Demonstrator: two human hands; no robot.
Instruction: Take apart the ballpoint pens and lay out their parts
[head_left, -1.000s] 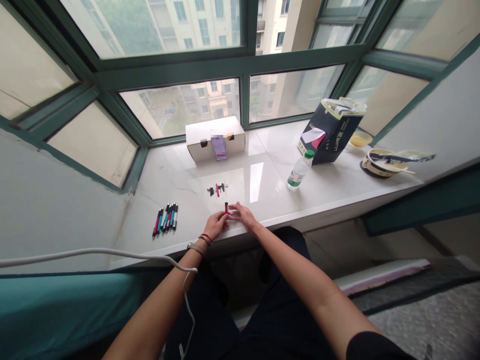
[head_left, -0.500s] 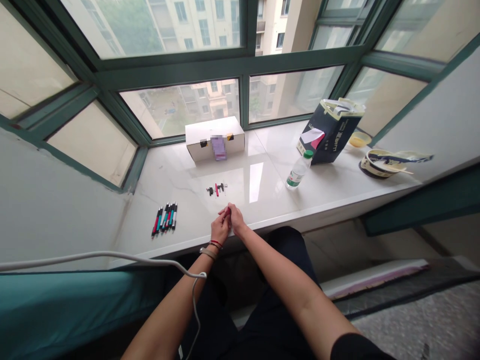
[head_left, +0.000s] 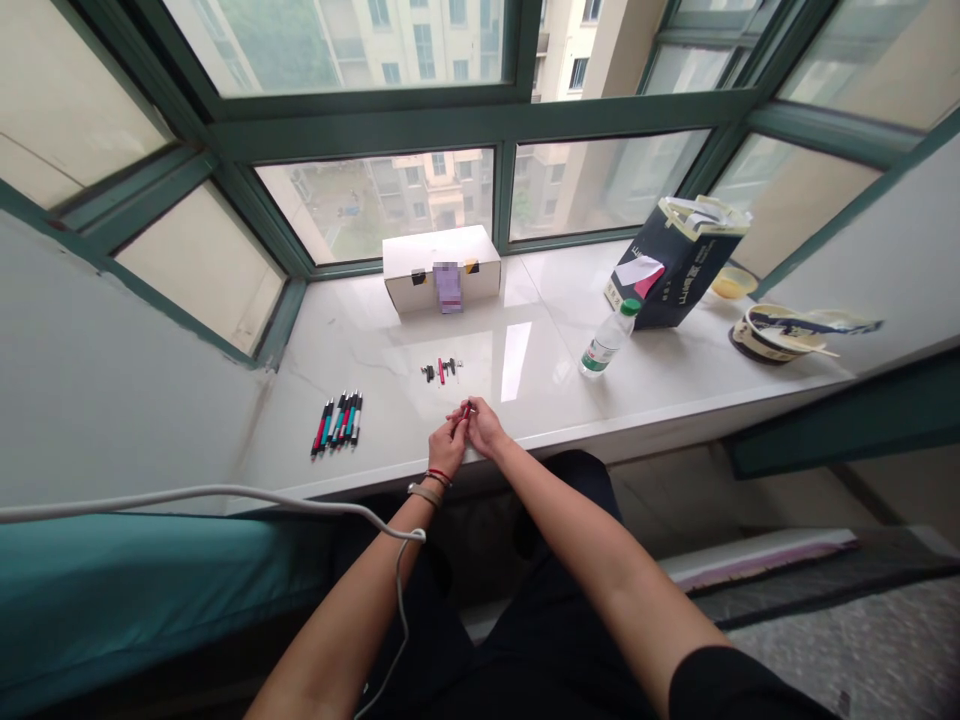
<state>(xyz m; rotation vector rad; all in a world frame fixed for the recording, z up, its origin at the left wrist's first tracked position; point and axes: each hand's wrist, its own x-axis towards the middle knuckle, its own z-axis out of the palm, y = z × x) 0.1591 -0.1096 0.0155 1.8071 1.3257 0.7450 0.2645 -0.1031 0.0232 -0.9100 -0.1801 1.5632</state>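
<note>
Near the front edge of the sill, my left hand point(head_left: 448, 442) and my right hand point(head_left: 485, 427) meet, both closed. Between their fingertips is a small red pen part point(head_left: 466, 411) with a dark end, mostly covered by the fingers. Just beyond lies a short row of loose pen parts point(head_left: 442, 371), black ones and a red barrel among them, some too small to name. To the left, several assembled click pens point(head_left: 337, 425) lie side by side, with red, teal and white barrels and black grips.
A white box point(head_left: 442, 268) stands against the window. On the right are a green-capped water bottle point(head_left: 604, 342), a dark paper bag point(head_left: 679, 265), a yellow-rimmed bowl point(head_left: 733, 284) and a food tub point(head_left: 772, 338) with chopsticks. A white cable point(head_left: 300, 503) crosses at lower left.
The view has shifted slightly. My fingers have moved a little around the red pen part, and more of it shows now. The pens and loose parts lie as before.
</note>
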